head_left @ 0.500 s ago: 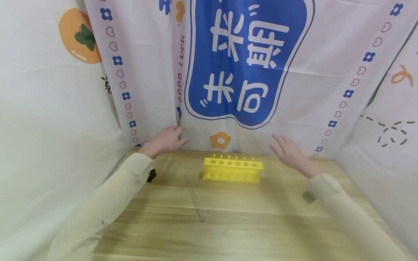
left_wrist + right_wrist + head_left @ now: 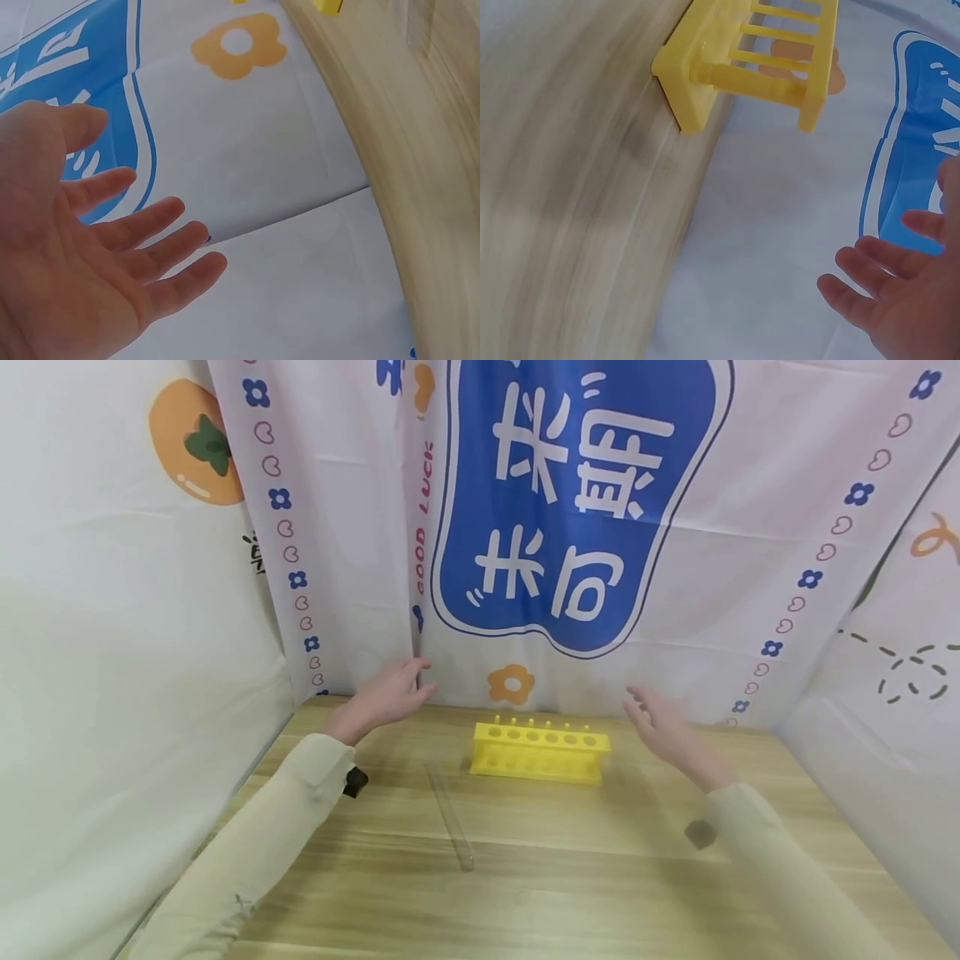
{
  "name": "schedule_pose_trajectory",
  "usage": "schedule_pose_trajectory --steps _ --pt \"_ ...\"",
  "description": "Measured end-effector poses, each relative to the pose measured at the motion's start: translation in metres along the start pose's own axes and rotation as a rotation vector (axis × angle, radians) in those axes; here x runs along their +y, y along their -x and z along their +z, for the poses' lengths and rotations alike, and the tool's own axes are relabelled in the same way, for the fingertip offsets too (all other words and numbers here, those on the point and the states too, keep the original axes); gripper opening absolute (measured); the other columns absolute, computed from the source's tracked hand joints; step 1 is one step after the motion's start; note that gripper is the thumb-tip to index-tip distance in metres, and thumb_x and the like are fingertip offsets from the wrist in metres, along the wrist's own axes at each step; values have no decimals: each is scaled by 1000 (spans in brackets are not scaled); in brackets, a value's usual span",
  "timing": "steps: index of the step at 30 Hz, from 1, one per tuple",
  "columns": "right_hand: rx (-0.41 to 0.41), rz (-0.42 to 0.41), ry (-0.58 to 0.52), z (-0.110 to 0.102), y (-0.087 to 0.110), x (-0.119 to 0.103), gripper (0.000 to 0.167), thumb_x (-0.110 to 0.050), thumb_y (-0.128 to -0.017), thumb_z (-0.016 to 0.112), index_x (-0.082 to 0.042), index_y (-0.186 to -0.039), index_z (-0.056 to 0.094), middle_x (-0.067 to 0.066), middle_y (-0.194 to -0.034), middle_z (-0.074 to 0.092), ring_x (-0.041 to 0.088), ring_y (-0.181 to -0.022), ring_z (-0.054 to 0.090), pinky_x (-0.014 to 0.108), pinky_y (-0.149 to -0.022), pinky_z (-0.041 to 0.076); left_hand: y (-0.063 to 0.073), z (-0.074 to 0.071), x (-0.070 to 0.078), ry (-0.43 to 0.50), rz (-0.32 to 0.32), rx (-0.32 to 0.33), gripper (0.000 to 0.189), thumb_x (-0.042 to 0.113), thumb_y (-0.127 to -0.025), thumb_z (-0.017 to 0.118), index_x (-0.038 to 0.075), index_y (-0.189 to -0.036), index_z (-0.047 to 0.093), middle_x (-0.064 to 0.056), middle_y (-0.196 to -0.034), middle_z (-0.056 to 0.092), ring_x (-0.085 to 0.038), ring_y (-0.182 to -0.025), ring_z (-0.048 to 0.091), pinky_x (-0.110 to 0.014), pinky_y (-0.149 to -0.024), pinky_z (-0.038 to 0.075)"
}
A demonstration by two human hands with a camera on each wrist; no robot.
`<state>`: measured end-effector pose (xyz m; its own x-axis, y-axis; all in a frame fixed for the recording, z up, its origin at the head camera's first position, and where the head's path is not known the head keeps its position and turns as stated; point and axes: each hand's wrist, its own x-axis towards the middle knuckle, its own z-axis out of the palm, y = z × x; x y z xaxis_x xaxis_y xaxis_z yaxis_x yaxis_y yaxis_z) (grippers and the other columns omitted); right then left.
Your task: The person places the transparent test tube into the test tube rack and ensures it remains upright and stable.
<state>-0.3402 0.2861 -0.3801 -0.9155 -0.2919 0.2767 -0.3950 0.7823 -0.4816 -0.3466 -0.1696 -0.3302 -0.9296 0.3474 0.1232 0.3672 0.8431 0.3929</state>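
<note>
A yellow test tube rack (image 2: 540, 752) with a row of round holes and several short pegs stands upright near the back of the table. In front of it, to its left, a clear glass test tube (image 2: 450, 817) lies on the wood. My left hand (image 2: 384, 696) hovers left of the rack, fingers spread and holding nothing, as the left wrist view also shows with the palm (image 2: 67, 270). On the rack's other side my right hand (image 2: 667, 727) is held in the air with relaxed fingers, touching nothing. The right wrist view shows the end of the rack (image 2: 757, 75) beyond that hand.
The wooden table (image 2: 555, 902) ends at a white printed cloth (image 2: 360, 568) hanging behind it. White cloth walls (image 2: 112, 652) close off the left and right sides. A small dark block is at each wrist, under the sleeve cuff.
Both hands have lowered slightly toward the table. The view has shifted a little, so the rack and tube appear slightly farther right; they have not moved on the table.
</note>
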Motion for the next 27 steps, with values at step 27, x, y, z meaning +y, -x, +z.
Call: schedule_pose_trajectory --steps 27 --pt "-28 53 -70 30 12 5 57 -45 -105 35 -5 -144 40 24 -136 54 43 -117 58 59 -100 48 29 55 -9 171 -86 -39 53 42 -102 46 8 -143 43 -18 -130 61 -33 -116 61 -49 -95 53"
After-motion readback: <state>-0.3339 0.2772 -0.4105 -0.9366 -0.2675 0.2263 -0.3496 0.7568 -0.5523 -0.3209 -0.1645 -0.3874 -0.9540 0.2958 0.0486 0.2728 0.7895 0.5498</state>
